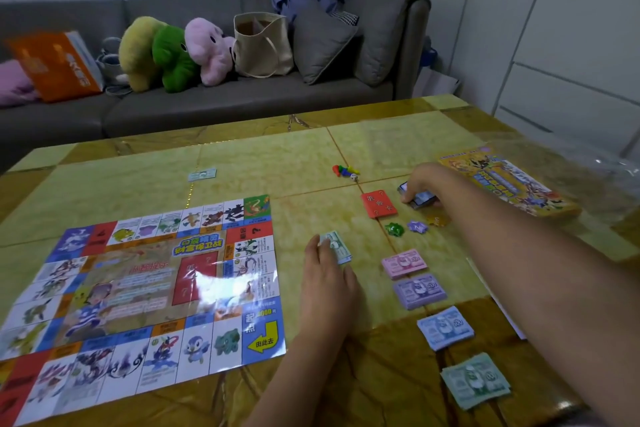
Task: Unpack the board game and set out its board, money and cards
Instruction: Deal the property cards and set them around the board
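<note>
The paper game board [145, 295] lies unfolded on the left of the table [277, 156]. My left hand [327, 274] holds a small stack of green money [337, 246] against the tabletop right of the board. My right hand [420, 184] grips a stack of cards [420, 199] farther back. A red card deck [376, 204] lies just left of it. Money stacks run toward me on the right: pink [404, 263], purple [419, 291], blue [446, 328], green [475, 380].
Coloured pawns and a die [346, 172] sit mid-table, star tokens [415, 226] lie near the red deck, and a single note [202, 174] lies behind the board. The yellow game box [509, 184] and clear wrapping [588, 163] are at the far right. A sofa [207, 107] stands behind.
</note>
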